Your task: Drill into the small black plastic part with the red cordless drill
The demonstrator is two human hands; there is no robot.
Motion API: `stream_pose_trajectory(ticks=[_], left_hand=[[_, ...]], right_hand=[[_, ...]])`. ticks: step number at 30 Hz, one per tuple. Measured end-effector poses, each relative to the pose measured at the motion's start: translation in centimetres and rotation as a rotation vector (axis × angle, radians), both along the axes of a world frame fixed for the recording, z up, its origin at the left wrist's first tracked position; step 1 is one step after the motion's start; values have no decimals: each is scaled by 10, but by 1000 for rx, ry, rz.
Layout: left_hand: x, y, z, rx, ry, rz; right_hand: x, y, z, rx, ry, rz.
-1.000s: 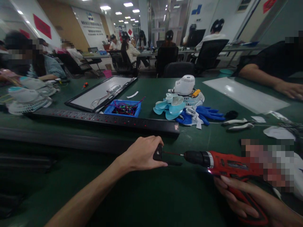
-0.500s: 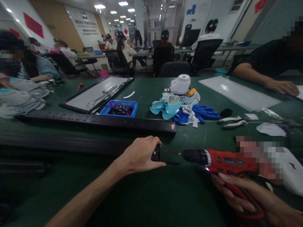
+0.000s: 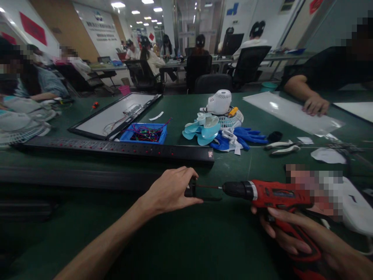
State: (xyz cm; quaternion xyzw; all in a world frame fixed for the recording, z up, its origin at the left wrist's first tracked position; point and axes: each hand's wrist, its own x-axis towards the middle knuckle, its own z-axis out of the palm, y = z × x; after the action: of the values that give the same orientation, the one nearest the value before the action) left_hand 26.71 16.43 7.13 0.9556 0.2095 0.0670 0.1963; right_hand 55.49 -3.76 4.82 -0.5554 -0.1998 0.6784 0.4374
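Two bare hands work low over the dark green table (image 3: 204, 241): the left hand (image 3: 170, 190) pinches a small black plastic part (image 3: 190, 191) at its fingertips, and immediately to the right a red cordless drill (image 3: 274, 193) lies level, bit pointing left into that part, with the right hand (image 3: 305, 241) clenched round its grip

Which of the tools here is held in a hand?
The red drill, in the right hand; the white-handled pliers lie untouched farther back.

No legible text — wall sign (image 3: 99, 26) blurred
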Motion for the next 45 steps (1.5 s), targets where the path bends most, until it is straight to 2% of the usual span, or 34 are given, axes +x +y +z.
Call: stream_pose_trajectory(ticks=[5, 12, 20, 26, 30, 40, 45], left_hand=[[-1, 0, 0, -6, 8, 8], [-1, 0, 0, -16, -2, 15], [0, -1, 1, 4, -44, 8], [1, 0, 1, -22, -39, 45], [2, -1, 1, -29, -21, 81], [0, 2, 8, -96, 26, 33], [0, 3, 8, -85, 23, 24]], right_hand=[[-1, 2, 5, -12, 7, 54], [-1, 1, 5, -61, 51, -14], [-7, 4, 10, -87, 49, -8], [-5, 4, 1, 8, 61, 34], [-4, 1, -3, -4, 43, 33], [-5, 0, -1, -48, -5, -21], [-11, 3, 6, -50, -10, -26]])
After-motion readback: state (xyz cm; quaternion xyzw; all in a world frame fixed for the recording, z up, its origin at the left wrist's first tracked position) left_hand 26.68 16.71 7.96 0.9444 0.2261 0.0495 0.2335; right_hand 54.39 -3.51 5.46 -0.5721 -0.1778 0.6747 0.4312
